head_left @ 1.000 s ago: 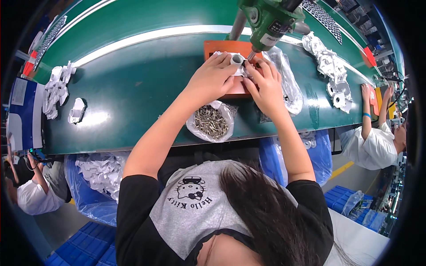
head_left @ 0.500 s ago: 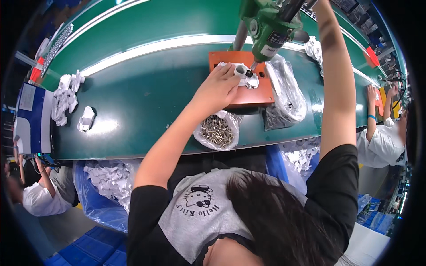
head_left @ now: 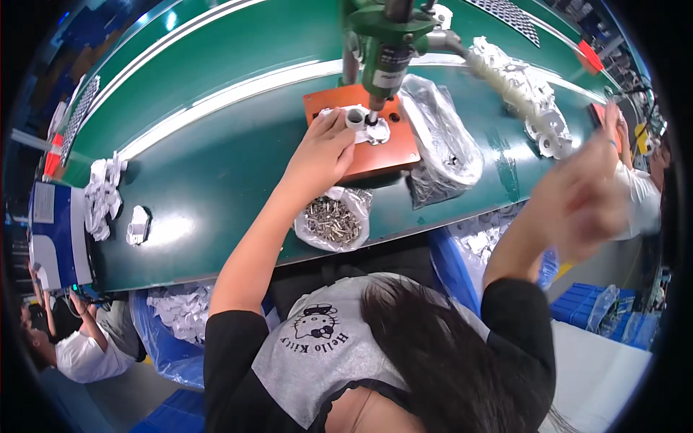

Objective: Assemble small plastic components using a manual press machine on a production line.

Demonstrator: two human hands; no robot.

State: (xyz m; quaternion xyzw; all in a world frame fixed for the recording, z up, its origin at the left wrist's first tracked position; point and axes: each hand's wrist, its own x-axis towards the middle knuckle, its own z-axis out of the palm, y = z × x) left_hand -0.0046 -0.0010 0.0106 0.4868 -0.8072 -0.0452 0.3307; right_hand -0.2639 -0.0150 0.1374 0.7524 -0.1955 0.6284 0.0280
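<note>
Right now my left hand [head_left: 318, 153] lies over the left end of a white moulded plastic part with a round collar [head_left: 376, 133], upper middle of the frame. Its fingers hide that end, so I cannot tell whether they are clamped round the edge or merely resting there. The part sits on a flat orange block [head_left: 390, 153], under the slim metal tip [head_left: 373, 113] of a green cast-metal press [head_left: 390, 50]; contact I cannot make out. My main worry is there: a part shifting under a descending tip could be struck off-centre and crack, and fingers sliding rightward could be pinched.

A pale, blurred bar [head_left: 505, 90] slants rightward from beside the press. My right hand [head_left: 585, 198], mid-right, is too smeared to tell fingers apart from together; a hasty reach could, I judge, jolt that bar or snag the clear plastic bag [head_left: 444, 141] just right of the block.

Below the block, an open clear bag of small metal pins [head_left: 333, 222] lies near my left forearm [head_left: 253, 249]; a dropped elbow might spill it across the dark green counter [head_left: 216, 195]. Farther out, upper right, a loose heap of white plastic pieces [head_left: 554, 141] could topple if brushed.
</note>
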